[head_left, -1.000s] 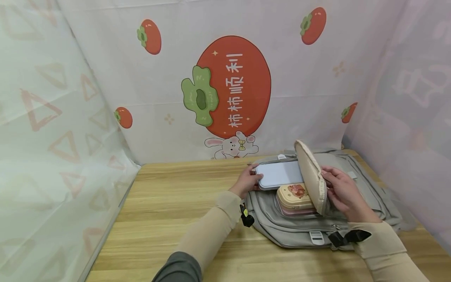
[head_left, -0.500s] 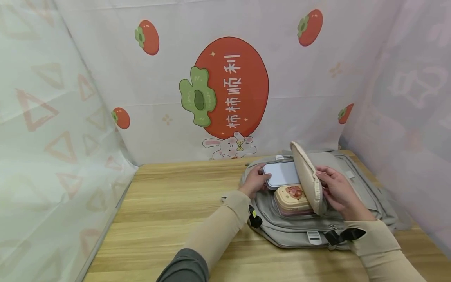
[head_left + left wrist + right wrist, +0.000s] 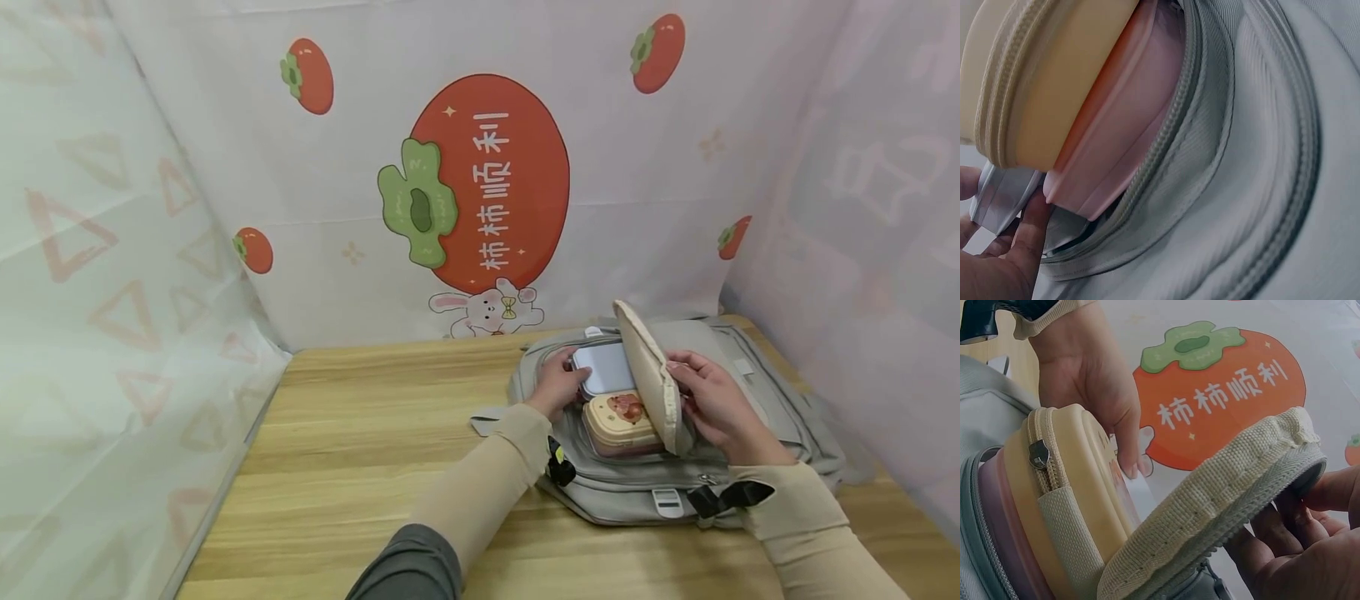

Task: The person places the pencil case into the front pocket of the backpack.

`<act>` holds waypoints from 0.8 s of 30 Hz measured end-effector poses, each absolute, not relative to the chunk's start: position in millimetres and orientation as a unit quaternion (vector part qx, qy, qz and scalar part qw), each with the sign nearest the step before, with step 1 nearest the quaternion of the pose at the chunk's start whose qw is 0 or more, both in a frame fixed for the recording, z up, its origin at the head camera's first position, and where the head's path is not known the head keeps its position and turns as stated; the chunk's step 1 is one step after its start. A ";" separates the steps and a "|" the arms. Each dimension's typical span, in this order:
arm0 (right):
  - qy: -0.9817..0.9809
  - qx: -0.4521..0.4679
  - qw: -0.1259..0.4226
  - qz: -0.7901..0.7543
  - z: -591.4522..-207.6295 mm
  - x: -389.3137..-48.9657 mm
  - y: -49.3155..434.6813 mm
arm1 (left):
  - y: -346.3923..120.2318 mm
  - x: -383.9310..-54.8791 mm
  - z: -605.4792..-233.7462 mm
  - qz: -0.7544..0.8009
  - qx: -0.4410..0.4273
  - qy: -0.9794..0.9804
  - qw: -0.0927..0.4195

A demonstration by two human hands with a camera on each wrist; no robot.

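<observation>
A grey backpack [image 3: 780, 400] lies flat with its front pocket unzipped. My right hand [image 3: 720, 406] pinches the edge of the cream-trimmed pocket flap [image 3: 651, 375] and holds it up. My left hand [image 3: 557, 385] grips the left end of a flat pale-blue case [image 3: 607, 369], thumb on top and fingers at its side. The case's right end is hidden behind the flap. Beside it, on the near side, sits a cream zip case [image 3: 617, 417] with a bear picture. A pink box [image 3: 1113, 134] lies under the cream case, against the pocket's zip edge.
The wooden table [image 3: 360, 450] stretches left of the backpack. A printed cloth [image 3: 330, 175] hangs behind it, and another cloth [image 3: 870, 250] stands close on the right. A strap buckle [image 3: 667, 502] lies at the backpack's near edge.
My left hand has moved right with the pale-blue case, which has slid further into the pocket behind the flap. My right hand keeps holding the flap up, nearly still.
</observation>
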State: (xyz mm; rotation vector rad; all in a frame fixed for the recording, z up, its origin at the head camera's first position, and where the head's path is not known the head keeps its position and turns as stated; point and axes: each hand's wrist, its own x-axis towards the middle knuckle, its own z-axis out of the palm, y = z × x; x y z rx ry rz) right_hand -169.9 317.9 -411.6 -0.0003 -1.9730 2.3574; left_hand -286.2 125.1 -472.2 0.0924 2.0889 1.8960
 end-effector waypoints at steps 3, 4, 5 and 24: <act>-0.645 -0.005 0.035 0.764 -411.3 -170.2 316.4 | 126.5 -285.2 -470.5 0.662 0.035 0.732 0.154; -0.646 -0.006 0.034 0.762 -411.1 -170.6 315.7 | 126.6 -285.0 -470.1 0.661 0.035 0.734 0.153; -0.648 -0.007 0.032 0.761 -411.1 -171.0 314.9 | 126.6 -284.8 -469.6 0.658 0.037 0.737 0.151; -0.829 -0.026 0.121 0.545 -402.8 -178.2 263.4 | 67.5 -272.2 -467.2 0.692 0.050 0.692 0.198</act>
